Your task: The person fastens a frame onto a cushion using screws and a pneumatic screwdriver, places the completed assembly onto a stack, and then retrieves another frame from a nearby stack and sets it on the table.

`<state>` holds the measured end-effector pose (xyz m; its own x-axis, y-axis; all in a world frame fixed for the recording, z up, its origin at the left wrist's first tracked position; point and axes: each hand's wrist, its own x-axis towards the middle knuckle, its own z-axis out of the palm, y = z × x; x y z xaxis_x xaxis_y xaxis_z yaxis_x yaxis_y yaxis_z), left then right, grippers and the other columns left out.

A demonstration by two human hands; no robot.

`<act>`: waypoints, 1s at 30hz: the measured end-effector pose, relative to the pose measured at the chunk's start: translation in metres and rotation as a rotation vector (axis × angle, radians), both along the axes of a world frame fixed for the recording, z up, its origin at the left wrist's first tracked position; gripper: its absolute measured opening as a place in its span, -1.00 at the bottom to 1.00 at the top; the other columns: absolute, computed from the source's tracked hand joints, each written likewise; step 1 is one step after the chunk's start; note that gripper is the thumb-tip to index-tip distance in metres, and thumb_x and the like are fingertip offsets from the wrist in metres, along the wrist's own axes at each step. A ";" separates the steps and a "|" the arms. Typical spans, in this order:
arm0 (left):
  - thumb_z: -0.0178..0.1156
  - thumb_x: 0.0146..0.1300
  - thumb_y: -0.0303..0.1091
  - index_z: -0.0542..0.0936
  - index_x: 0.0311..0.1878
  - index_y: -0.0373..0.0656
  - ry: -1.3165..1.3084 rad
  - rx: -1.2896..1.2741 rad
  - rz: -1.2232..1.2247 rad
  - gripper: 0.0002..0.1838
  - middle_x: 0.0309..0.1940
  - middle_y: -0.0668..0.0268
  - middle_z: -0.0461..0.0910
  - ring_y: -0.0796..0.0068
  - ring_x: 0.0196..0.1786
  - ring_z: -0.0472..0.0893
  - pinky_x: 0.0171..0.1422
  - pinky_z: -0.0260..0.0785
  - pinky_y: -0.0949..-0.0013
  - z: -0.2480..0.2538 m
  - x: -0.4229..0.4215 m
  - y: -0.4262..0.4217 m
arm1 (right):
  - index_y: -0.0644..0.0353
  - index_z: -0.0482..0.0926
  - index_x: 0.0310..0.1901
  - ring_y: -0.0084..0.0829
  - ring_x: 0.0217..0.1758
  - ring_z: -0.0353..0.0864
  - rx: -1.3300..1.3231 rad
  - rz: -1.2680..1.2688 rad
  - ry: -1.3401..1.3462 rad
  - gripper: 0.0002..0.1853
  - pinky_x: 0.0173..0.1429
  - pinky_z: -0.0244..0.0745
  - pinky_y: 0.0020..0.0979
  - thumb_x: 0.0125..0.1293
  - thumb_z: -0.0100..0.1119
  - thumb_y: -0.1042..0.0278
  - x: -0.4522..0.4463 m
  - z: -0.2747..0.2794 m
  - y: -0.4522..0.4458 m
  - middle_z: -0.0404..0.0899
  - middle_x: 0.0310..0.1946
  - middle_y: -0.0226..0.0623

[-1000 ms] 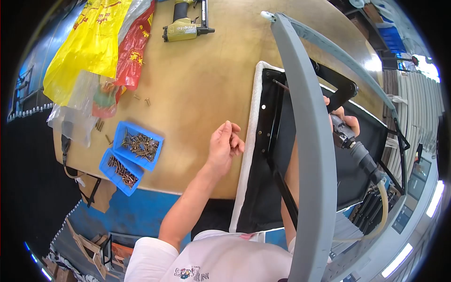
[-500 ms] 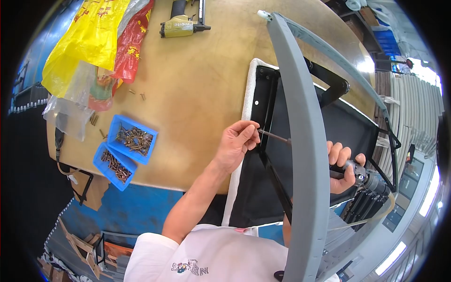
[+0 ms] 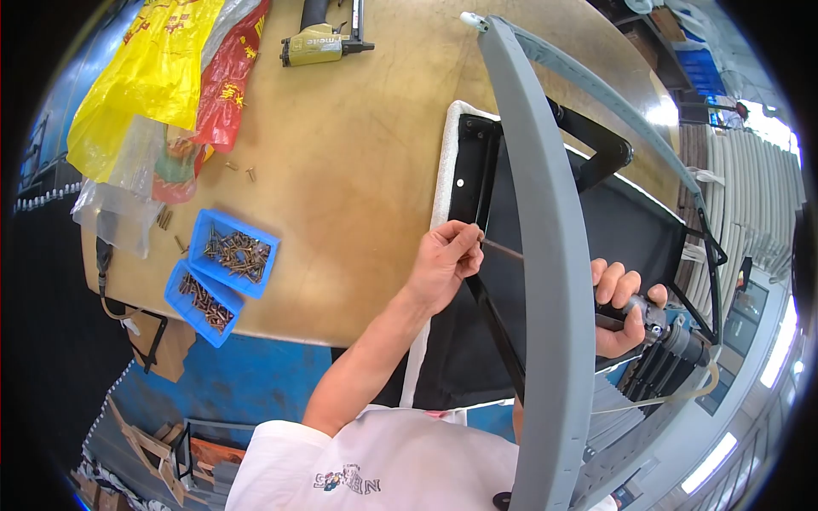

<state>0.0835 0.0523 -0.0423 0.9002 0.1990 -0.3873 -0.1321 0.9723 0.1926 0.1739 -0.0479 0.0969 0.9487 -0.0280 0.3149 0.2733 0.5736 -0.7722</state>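
My left hand (image 3: 445, 262) is pinched at the tip of a thin driver bit (image 3: 501, 249), over the black metal bracket (image 3: 471, 175) on the panel's left side. Any screw between the fingertips is too small to make out. Right of the grey curved frame bar (image 3: 552, 238), my right hand (image 3: 620, 307) wraps round a power driver (image 3: 665, 330) with a hose. The bar hides part of the bit and the driver's front. Beneath both hands lies the black panel (image 3: 630, 230) with a white edge.
Two blue bins of screws, one upper (image 3: 203, 247) and one lower (image 3: 189, 308), stand on the tabletop (image 3: 341, 187). Loose screws (image 3: 250, 175) lie nearby. A nail gun (image 3: 317, 44) is at the top, with yellow (image 3: 145, 77) and red bags (image 3: 228, 94) at upper left.
My right hand has brought the driver down and right, its bit now pointing at the bracket. My left hand has moved up and right to the bit's tip. The view has shifted slightly.
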 end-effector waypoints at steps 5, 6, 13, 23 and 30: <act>0.04 0.47 -0.21 0.55 -0.06 -0.26 0.121 -0.179 0.005 -0.72 -0.45 0.33 0.58 0.59 -0.45 0.53 -0.41 0.33 0.54 0.022 0.024 -0.005 | 0.03 0.34 0.04 -0.46 -0.59 0.37 -0.056 -0.031 -0.162 -0.57 -0.41 0.48 -0.26 0.07 0.06 0.34 -0.002 -0.014 0.019 0.34 -0.59 -0.31; -0.09 0.52 -0.22 0.49 0.03 -0.26 0.159 -0.131 -0.032 -0.69 -0.42 0.29 0.59 0.57 -0.42 0.54 -0.39 0.35 0.51 0.024 0.027 -0.005 | 0.03 0.32 0.06 -0.46 -0.57 0.38 -0.058 0.012 -0.173 -0.57 -0.43 0.48 -0.27 0.10 0.06 0.38 -0.002 -0.017 0.023 0.33 -0.59 -0.28; -0.22 0.55 -0.27 0.50 -0.01 -0.23 0.174 -0.008 -0.195 -0.68 -0.43 0.25 0.58 0.54 -0.45 0.53 -0.40 0.33 0.49 0.018 0.030 0.014 | 0.06 0.33 0.13 -0.41 -0.37 0.42 -0.313 0.190 -0.433 -0.55 -0.23 0.48 -0.26 0.23 0.23 0.44 0.002 -0.028 0.026 0.51 -0.39 -0.13; -0.16 0.53 -0.27 0.52 -0.02 -0.19 0.105 -0.022 -0.192 -0.72 -0.43 0.32 0.61 0.58 -0.41 0.55 -0.32 0.36 0.50 0.015 0.022 0.013 | 0.17 0.28 -0.01 -0.45 -0.35 0.43 -0.156 0.215 -0.278 -0.59 -0.17 0.46 -0.27 0.18 0.27 0.55 0.002 -0.030 0.028 0.50 -0.38 -0.11; -0.11 0.51 -0.25 0.50 0.02 -0.19 0.149 0.063 -0.224 -0.73 -0.40 0.34 0.58 0.60 -0.41 0.54 -0.34 0.34 0.51 0.014 0.006 0.012 | 0.10 0.16 0.03 -0.46 -0.54 0.45 -0.283 0.059 -0.375 -0.54 -0.39 0.52 -0.31 0.15 0.14 0.55 0.009 -0.040 0.035 0.46 -0.54 -0.12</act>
<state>0.0897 0.0640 -0.0278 0.8584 0.0289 -0.5121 0.1195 0.9597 0.2545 0.1833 -0.0125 0.0566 0.7654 0.1584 0.6237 0.5365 0.3779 -0.7545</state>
